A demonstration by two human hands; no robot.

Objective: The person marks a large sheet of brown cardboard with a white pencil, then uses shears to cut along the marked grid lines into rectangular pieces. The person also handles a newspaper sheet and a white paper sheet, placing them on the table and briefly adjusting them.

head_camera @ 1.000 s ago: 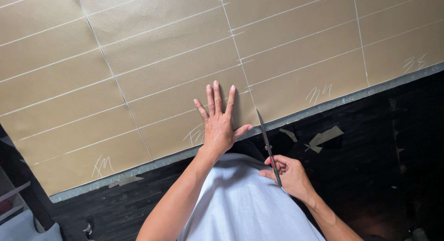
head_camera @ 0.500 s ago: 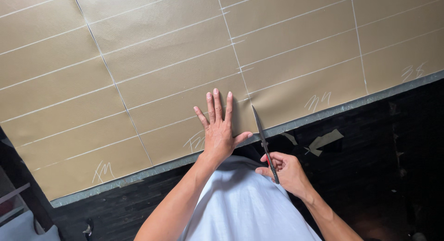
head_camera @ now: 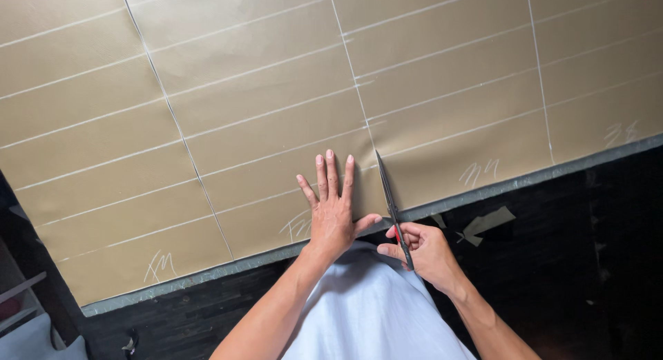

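Note:
A large tan sheet marked with white chalk lines covers the table. My left hand lies flat on it near the front edge, fingers spread. Just to its right, my right hand grips the handles of long dark scissors. Their blades point away from me along a chalk line in the sheet. I cannot tell how far the blades are apart.
The table's grey edge runs diagonally below the sheet. Tan offcuts lie on the dark floor at the right. My pale blue clothing fills the bottom centre. A white shelf shows at the lower left.
The scissors have advanced a little farther up the chalk line into the sheet. My left hand stays flat in about the same place.

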